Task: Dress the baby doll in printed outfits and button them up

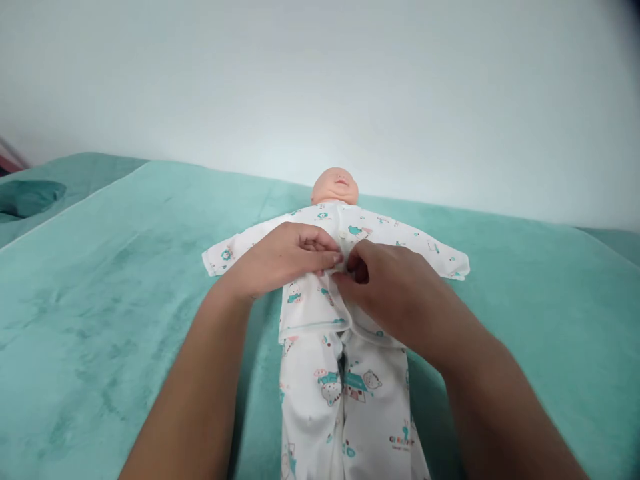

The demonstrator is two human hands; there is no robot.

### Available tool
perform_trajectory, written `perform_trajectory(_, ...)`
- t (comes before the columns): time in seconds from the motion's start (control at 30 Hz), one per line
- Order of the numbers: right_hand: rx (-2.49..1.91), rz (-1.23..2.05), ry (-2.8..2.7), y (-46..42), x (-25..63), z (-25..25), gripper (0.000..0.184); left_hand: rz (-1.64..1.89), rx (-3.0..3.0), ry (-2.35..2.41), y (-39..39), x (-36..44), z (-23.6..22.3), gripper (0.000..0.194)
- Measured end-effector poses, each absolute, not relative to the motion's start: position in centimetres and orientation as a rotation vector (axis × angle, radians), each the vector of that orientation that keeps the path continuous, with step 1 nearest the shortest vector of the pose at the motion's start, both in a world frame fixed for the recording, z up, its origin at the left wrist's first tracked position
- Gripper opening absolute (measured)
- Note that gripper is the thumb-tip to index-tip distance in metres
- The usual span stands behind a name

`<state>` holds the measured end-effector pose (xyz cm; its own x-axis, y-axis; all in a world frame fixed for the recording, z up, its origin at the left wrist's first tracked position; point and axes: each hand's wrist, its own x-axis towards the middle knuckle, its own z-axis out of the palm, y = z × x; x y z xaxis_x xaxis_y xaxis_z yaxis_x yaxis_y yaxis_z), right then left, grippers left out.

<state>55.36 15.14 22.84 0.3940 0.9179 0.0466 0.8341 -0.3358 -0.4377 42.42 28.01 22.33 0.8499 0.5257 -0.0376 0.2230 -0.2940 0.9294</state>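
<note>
One doll (336,187) lies on its back on a green blanket (125,287), inside a white printed shirt (311,303) and trousers (310,373). Left hand (280,257), right hand (400,283): fingers drawn to a narrow pinch on the shirt's front.

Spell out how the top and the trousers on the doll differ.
The top has sleeves spread out to both sides, while the trousers have legs lying side by side.
The left hand and right hand are at the top's front; neither is on the trousers.
The trousers run off the picture's bottom edge; the top does not.
Both are white with teal and reddish cartoon prints.
</note>
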Motion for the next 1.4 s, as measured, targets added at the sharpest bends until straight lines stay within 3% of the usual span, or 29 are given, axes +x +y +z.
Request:
perform_trajectory(0.5, -2.493, 0.215, -1.537, 13.9, 52.9, 21.5, 0.013, 0.248, 2.104, 0.447, 28.5, 42.1, 21.8, 0.01)
perform_trajectory(0.73, -2.177, 0.28, -1.508, 13.0, 55.1, 20.7, 0.011, 0.258, 1.892, 0.381, 28.1, 42.0, 22.4, 0.007)
perform_trajectory(0.97, -1.786, 0.644, -0.977, 12.2, 56.6, 19.9, 0.014, 0.381, 1.722, 0.436, 27.1, 42.9, 22.1, 0.004)
perform_trajectory(1.17, -1.477, 0.719, -0.713, 13.0, 56.7, 18.9, 0.016, 0.362, 1.636, 0.411, 27.2, 43.1, 21.8, 0.008)
perform_trajectory(1.4, -1.453, 0.803, -0.799, 13.2, 55.9, 19.4, 0.016, 0.325, 1.579, 0.36, 27.7, 43.2, 21.5, 0.012)
